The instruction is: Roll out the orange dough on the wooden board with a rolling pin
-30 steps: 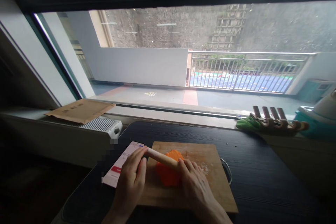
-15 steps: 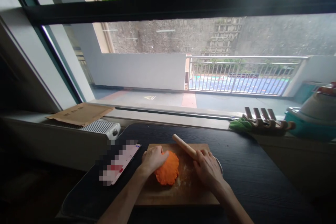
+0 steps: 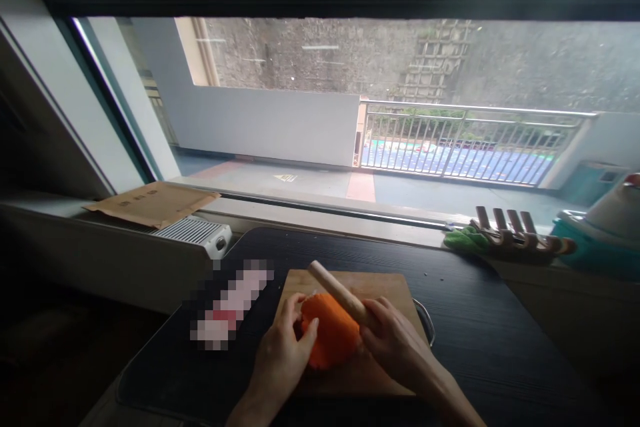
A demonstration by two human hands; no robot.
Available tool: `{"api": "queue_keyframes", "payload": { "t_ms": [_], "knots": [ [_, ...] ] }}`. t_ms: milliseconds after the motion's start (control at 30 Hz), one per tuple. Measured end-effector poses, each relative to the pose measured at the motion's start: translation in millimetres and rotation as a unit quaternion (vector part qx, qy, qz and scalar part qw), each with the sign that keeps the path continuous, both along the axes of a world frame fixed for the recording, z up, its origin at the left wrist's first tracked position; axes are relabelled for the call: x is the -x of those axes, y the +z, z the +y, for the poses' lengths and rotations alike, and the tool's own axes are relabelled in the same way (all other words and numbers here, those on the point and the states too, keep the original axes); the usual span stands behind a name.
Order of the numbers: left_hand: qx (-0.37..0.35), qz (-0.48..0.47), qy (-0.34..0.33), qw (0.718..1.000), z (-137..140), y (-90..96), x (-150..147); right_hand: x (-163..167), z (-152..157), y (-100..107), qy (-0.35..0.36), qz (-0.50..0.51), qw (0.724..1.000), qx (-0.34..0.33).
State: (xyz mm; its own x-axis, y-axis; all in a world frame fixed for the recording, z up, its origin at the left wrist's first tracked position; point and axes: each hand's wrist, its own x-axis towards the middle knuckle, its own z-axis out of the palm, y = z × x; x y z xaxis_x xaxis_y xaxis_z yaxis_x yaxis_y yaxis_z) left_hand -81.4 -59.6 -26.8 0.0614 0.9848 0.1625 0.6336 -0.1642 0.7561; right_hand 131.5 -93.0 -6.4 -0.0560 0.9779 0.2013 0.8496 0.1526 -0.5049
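Note:
A flattened round of orange dough point(image 3: 331, 333) lies over the wooden cutting board point(image 3: 300, 280), its left edge in my left hand point(image 3: 283, 345). The thumb of that hand rests on top of the dough, while the fingers curl at its far left rim, partly hidden. My right hand point(image 3: 393, 333) grips the near end of a wooden rolling pin point(image 3: 337, 293). The pin slants away to the upper left, above the dough's far edge. The right fingers are close against the dough's right side; whether they touch it I cannot tell.
The board stands on a dark table point(image 3: 475, 333), with a metal handle point(image 3: 428, 320) at its right. A pixelated phone-like object point(image 3: 233, 307) lies left. Along the window are a brown envelope point(image 3: 155, 203), a white heater point(image 3: 200, 233), a green cloth point(image 3: 465, 239) and a teal bucket point(image 3: 580, 240).
My left hand has turned and taken the dough's left edge. The dough has shifted slightly right and appears wider. My right hand has brought the rolling pin left, over the dough's far edge.

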Motion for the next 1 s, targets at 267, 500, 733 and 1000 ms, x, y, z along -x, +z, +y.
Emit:
{"api": "queue_keyframes", "payload": {
  "t_ms": [267,500,733,1000],
  "knots": [
    [-0.167,0.098,-0.027,0.981,-11.5,-17.2,14.5,57.0,44.7,-13.0,-0.114,-0.094,0.989,0.0],
    [-0.299,0.125,-0.027,0.946,-20.0,-38.5,20.1,65.1,47.7,-22.3,-0.1,-0.147,0.977,-0.119],
    [-0.339,0.122,-0.022,0.932,-24.1,-47.1,20.2,61.3,58.4,-5.9,-0.101,-0.134,0.986,0.001],
    [-0.338,0.123,-0.027,0.933,-26.0,-45.6,19.9,67.9,52.6,-12.8,-0.067,-0.167,0.983,0.026]
  ]
}}
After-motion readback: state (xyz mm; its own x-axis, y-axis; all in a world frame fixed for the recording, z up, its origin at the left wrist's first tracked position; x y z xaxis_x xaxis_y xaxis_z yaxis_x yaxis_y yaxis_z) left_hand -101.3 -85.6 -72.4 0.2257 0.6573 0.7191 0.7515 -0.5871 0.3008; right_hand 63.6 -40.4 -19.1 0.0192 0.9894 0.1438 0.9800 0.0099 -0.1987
